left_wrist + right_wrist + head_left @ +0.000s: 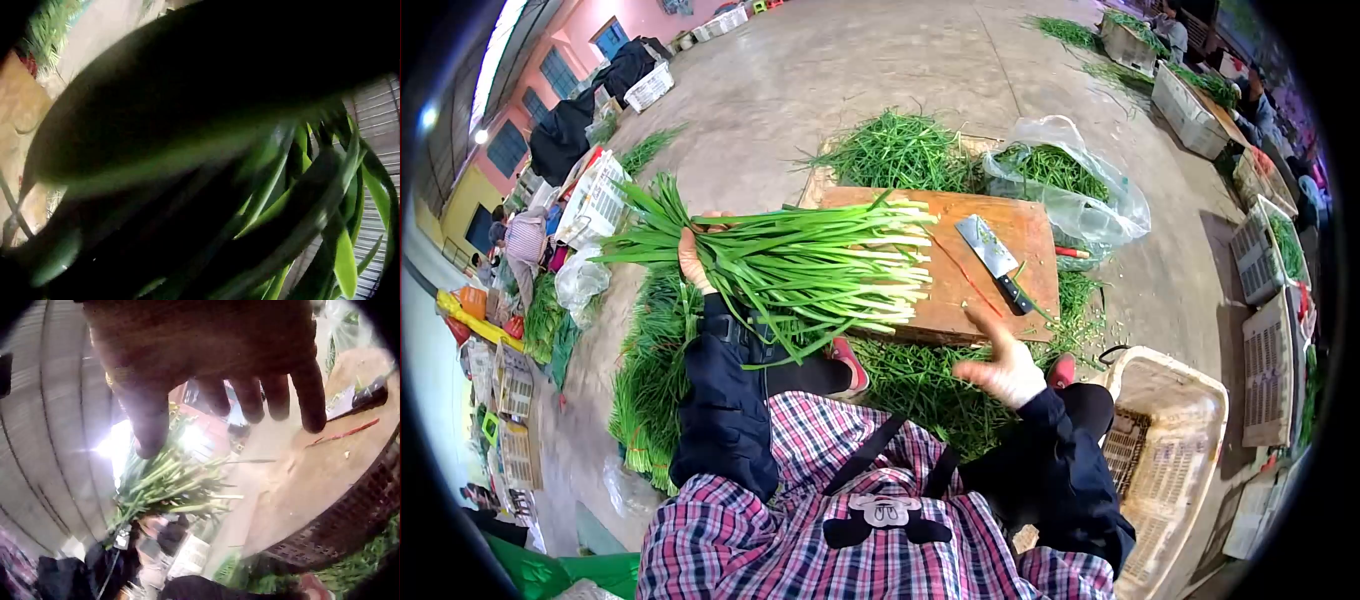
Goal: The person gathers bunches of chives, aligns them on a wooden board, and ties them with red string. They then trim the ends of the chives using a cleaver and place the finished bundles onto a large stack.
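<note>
My left hand (693,262) grips a thick bunch of garlic chives (830,255) around its leafy part, the pale stem ends pointing right over a wooden board (950,290). Dark, blurred leaves (350,256) fill much of the left wrist view, and the left hand is hidden there. Near the board's front right corner, my right hand (1008,372) is raised with nothing in it. Its fingers are spread in the right wrist view, where the chives (175,484) appear beyond them. A black-handled knife (990,250) lies on the board beside a thin red strip (350,431).
Loose greens (895,150) and a clear plastic bag of greens (1065,185) stand behind the board. More chives (650,375) are heaped at left. A dirty white crate (1175,430) stands at right, and cut greens (930,395) lie below the board between the feet.
</note>
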`<control>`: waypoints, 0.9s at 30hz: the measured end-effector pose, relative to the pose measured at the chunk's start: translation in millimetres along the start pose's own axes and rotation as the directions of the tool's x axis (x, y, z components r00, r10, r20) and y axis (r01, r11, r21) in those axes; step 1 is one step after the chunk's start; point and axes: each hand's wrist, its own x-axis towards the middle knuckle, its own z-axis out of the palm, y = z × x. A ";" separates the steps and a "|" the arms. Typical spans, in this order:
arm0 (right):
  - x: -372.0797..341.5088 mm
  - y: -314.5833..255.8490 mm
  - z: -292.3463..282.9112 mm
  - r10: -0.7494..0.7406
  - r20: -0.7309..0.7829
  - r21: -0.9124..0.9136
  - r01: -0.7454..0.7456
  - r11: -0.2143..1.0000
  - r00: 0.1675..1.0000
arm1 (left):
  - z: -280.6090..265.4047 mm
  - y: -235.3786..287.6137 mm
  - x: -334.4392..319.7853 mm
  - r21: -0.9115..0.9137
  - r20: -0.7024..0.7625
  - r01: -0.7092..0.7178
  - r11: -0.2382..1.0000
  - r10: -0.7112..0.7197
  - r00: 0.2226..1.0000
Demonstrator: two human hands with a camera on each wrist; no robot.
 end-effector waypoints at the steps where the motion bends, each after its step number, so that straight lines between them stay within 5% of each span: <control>1: 11.7 -7.4 2.4 0.020 -0.050 0.138 -0.013 0.990 0.999 | 3.6 -3.7 -0.8 -0.074 0.060 -0.004 0.997 0.008 0.998; 5: 56.2 -26.3 25.0 0.016 -0.110 0.417 0.032 0.908 0.994 | 9.7 -7.3 0.0 -0.026 0.155 0.046 0.999 -0.041 0.987; 6: 64.4 -29.6 35.6 0.151 -0.094 0.514 -0.082 0.854 0.984 | 14.8 -7.7 -0.9 -0.040 0.147 0.066 0.997 -0.060 0.987; 8: 70.8 -41.6 48.2 0.163 -0.033 0.863 -0.054 0.502 0.986 | 22.4 -11.1 -5.6 -0.066 0.128 0.105 0.992 -0.096 0.987; 9: 71.0 -44.8 52.4 0.160 -0.131 0.848 0.027 0.529 0.978 | 21.5 -13.2 -9.3 -0.150 -0.061 0.041 0.988 -0.051 0.997; 14: 46.5 -45.3 65.7 0.204 -0.066 0.895 -0.032 0.444 0.977 | 3.7 -11.5 -8.6 -0.078 0.036 0.049 0.996 -0.046 0.998; 16: 34.2 -31.9 68.4 0.107 -0.088 0.778 0.001 0.628 0.990 | -21.7 -14.9 -6.4 -0.156 0.011 0.020 0.988 -0.019 1.000; 17: 26.5 -21.8 69.0 0.107 -0.078 0.775 -0.007 0.632 0.991 | 19.4 -19.2 -15.3 0.013 -0.042 0.086 0.996 -0.085 0.995; 20: -1.1 9.6 49.6 0.071 0.040 0.689 -0.079 0.721 0.997 | 32.0 -24.3 -16.0 0.004 0.065 -0.033 0.999 0.032 0.997; 22: -17.7 24.0 23.4 -0.098 0.183 0.435 0.008 0.900 0.978 | 26.2 -22.9 -7.3 -0.068 0.180 -0.051 0.996 0.062 0.982; 23: -25.5 38.2 12.9 0.103 0.352 0.209 -0.185 0.960 0.930 | 16.0 -16.4 -4.1 -0.033 0.199 -0.044 0.998 0.049 0.979; 24: -26.9 41.7 1.7 0.197 0.390 -0.233 -0.111 0.966 0.899 | 14.9 -12.0 -1.5 0.002 0.219 -0.036 0.999 0.035 0.975; 26: -32.9 39.9 -5.9 0.062 0.242 -0.551 0.085 0.830 0.968 | 16.8 -11.2 0.3 0.010 0.224 -0.046 0.999 0.042 0.974; 27: -26.5 38.2 -8.5 -0.015 0.172 -0.243 0.057 0.968 0.985 | 19.5 -11.9 -1.3 -0.039 0.180 -0.021 0.999 0.028 0.983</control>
